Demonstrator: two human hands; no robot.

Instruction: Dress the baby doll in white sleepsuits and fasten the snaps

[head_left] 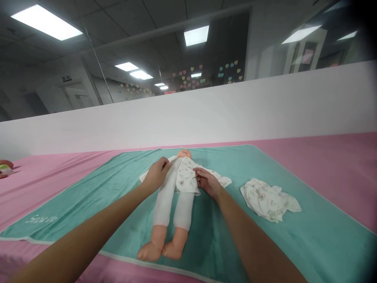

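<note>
A baby doll lies on its back, feet toward me, in white leggings. Its white patterned baby shirt has one front panel laid over the chest and a sleeve spread out to each side. My left hand is closed at the shirt's left side, thumb and fingers pinched together at its edge; the cloth between them is mostly hidden. Over at the shirt's right edge, my right hand has curled fingers touching the cloth, with the fingertips partly hidden.
A crumpled white patterned garment lies to the right on the teal blanket. Beneath the blanket is a pink cover. A low white wall with glass above it runs behind. Part of a brownish object shows at far left.
</note>
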